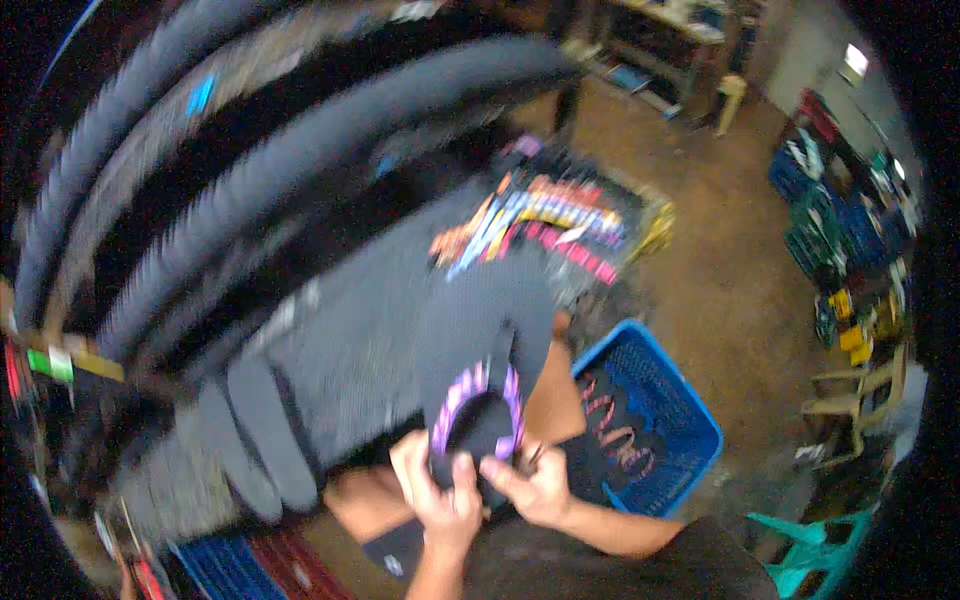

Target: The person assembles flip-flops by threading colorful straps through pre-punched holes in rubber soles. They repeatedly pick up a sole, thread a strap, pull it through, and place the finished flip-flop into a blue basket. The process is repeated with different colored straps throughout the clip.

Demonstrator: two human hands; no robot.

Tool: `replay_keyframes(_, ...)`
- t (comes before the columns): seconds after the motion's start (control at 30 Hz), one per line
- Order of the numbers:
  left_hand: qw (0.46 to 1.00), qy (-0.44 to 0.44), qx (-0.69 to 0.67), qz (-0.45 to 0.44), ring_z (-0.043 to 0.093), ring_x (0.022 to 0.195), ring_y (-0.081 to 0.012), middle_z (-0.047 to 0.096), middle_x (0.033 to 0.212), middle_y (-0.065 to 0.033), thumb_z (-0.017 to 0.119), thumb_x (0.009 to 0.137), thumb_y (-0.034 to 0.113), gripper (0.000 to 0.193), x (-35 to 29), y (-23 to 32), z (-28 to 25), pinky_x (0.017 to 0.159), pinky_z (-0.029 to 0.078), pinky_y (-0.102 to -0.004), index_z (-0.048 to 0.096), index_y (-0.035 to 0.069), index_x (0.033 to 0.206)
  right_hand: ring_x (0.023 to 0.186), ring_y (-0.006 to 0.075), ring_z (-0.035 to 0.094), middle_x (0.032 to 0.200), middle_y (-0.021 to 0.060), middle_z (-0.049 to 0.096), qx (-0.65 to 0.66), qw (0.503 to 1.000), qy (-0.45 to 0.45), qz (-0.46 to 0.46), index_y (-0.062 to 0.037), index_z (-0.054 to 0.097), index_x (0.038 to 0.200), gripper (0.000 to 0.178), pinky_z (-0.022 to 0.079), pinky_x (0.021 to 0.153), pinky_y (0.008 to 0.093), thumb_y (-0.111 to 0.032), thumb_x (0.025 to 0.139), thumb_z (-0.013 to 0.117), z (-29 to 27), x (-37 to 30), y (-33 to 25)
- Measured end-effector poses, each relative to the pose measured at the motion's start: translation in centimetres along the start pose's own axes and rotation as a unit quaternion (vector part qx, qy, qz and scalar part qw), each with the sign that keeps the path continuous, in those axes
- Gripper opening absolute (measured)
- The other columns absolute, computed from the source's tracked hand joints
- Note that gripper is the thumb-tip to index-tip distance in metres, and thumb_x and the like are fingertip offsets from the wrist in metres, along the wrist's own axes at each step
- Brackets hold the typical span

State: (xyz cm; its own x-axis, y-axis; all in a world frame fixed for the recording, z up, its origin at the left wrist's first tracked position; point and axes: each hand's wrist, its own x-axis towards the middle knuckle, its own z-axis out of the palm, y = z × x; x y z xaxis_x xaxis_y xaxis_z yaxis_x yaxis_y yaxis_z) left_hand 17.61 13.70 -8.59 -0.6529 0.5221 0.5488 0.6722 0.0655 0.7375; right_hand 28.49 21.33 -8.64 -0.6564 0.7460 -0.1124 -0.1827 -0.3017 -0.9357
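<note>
A flip-flop [482, 310] with a dark grey sole and a purple patterned strap [463, 388] is held up in front of me, its near end toward my body. My left hand [437, 488] closes on the left side of that end, thumb on top. On the right side, my right hand [532, 486] grips the same end, its thumb beside the left one. Motion blur hides the finer details of the strap. My bare legs show beneath the flip-flop.
Loose grey soles [272, 435] lie on the dark bench [350, 300] to the left. Colourful straps [560, 215] are heaped at its far end. A blue basket [714, 440] with pink-patterned straps inside stands right. Dark curved shelves [330, 130] rise far left; a green plastic chair [815, 550] is lower right.
</note>
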Motion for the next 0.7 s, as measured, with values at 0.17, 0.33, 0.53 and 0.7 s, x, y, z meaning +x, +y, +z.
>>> replay_keyframes(0.17, 0.995, -0.062, -0.031, 0.077, 0.064, 0.083, -0.0299, 0.066, 0.096, -0.0167, 0.07, 0.093, 0.009, 0.025, 0.9, 1.0, 4.0, 0.077, 0.053, -0.0378, 0.06, -0.004, 0.112, 0.06, 0.0058, 0.058, 0.077, -0.0034, 0.065, -0.05, 0.995, 0.049, 0.068, -0.0051, 0.065, 0.105, 0.017, 0.048, 0.053, 0.0242, -0.018, 0.098, 0.075, -5.2, 0.9, -0.1)
replay_keyframes(0.33, 0.968, -0.251, 0.018, 0.02, 0.064, 0.065, -0.0314, 0.066, 0.081, -0.0157, 0.075, 0.091, 0.012, 0.019, 0.1, 1.7, 9.5, 0.061, 0.052, -0.0387, 0.064, 0.0, 0.1, 0.048, 0.0056, 0.052, 0.072, -0.0011, 0.059, 0.114, 0.979, 0.111, 0.131, -0.0052, 0.06, 0.103, 0.023, 0.042, 0.043, 0.0238, -0.017, 0.095, 0.079, -12.3, -0.5, 0.9)
replay_keyframes(0.53, 0.894, -0.443, -0.069, -0.015, 0.066, 0.069, -0.0353, 0.064, 0.081, -0.0181, 0.074, 0.094, 0.019, 0.022, -2.0, 3.8, 17.6, 0.064, 0.053, -0.04, 0.068, -0.002, 0.091, 0.047, 0.007, 0.053, 0.061, -0.0034, 0.059, 0.173, 0.961, 0.166, 0.136, -0.006, 0.067, 0.103, 0.021, 0.039, 0.04, 0.0238, -0.024, 0.097, 0.075, -19.9, -2.0, 4.2)
replay_keyframes(0.7, 0.853, -0.41, 0.109, 0.304, 0.069, 0.088, -0.0316, 0.071, 0.098, -0.0191, 0.062, 0.101, 0.026, 0.045, -2.3, 4.1, 23.9, 0.081, 0.054, -0.0432, 0.056, 0.0, 0.138, 0.052, 0.0063, 0.052, 0.065, -0.0027, 0.061, 0.158, 0.95, 0.219, 0.159, -0.0068, 0.066, 0.105, 0.027, 0.041, 0.045, 0.0261, -0.031, 0.098, 0.074, -24.5, -1.8, 5.2)
